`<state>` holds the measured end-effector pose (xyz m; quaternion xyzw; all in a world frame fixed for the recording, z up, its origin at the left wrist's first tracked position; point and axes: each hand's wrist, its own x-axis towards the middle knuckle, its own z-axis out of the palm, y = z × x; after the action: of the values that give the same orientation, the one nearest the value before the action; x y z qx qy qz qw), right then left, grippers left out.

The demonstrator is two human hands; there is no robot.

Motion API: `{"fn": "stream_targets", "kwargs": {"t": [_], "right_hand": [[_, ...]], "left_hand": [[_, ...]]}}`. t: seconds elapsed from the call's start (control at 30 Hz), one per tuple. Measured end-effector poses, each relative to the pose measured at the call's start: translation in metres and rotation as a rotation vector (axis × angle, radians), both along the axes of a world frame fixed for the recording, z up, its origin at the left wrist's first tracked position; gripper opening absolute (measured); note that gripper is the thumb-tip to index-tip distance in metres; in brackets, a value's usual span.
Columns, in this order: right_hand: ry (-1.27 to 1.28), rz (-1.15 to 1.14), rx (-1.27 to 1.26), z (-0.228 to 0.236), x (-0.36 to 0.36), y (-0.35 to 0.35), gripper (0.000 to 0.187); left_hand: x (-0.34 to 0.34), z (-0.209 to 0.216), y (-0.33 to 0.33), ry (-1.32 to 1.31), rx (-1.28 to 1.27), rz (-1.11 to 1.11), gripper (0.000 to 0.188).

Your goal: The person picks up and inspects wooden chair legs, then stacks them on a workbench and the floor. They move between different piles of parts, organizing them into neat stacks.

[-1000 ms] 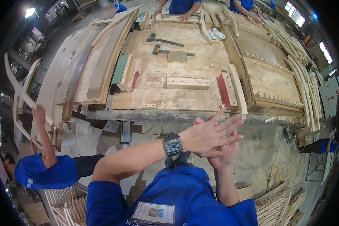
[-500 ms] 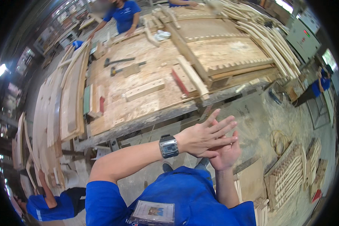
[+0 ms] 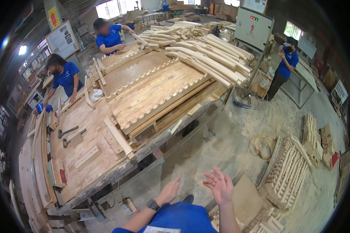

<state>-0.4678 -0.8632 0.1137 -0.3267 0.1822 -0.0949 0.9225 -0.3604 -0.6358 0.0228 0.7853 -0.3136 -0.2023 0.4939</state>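
Note:
My left hand (image 3: 169,191), with a dark watch (image 3: 153,204) on its wrist, is held in the air, fingers stretched out and nothing in it. Apart from it, my right hand (image 3: 221,188) is raised with the palm showing and the fingers spread, also holding nothing. Both are over the floor, short of the wooden workbench (image 3: 72,153). On the bench lie two hammers (image 3: 68,131), a pale wooden block with holes (image 3: 87,158) and a long wooden bar (image 3: 118,138). Neither hand touches any of these.
Curved wooden pieces (image 3: 206,58) are piled at the bench's far right. Slatted wooden parts (image 3: 286,173) and a coiled yellow hose (image 3: 260,146) lie on the floor at right. Two people (image 3: 68,79) work across the bench; another person (image 3: 287,64) stands by a grey electrical cabinet (image 3: 253,29).
My hands were pressed together, the left over the right; now they are apart and lower in view. The view has swung up and to the right, showing more of the workshop.

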Motion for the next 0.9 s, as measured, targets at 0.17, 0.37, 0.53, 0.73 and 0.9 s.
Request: {"fn": "stream_targets", "kwargs": {"t": [0.17,0.37,0.53,0.73,0.9], "right_hand": [[0.067,0.081,-0.166,-0.017,0.035,-0.076,0.050],[0.191,0.245,-0.358,-0.024,0.126,-0.128,0.044],[0.306,0.230,-0.607,-0.017,0.172,-0.187,0.040],[0.428,0.078,-0.753,-0.022,0.211,-0.280,0.035],[0.407,0.018,-0.877,-0.007,0.279,-0.326,0.030]], "left_hand": [[0.010,-0.031,-0.020,0.335,0.103,0.173,0.041],[0.086,-0.031,-0.087,0.324,0.154,0.243,0.039],[0.164,-0.027,-0.197,0.255,0.070,0.067,0.040],[0.239,0.008,-0.300,-0.018,-0.017,-0.187,0.040],[0.281,0.030,-0.314,0.159,-0.031,-0.123,0.040]]}}
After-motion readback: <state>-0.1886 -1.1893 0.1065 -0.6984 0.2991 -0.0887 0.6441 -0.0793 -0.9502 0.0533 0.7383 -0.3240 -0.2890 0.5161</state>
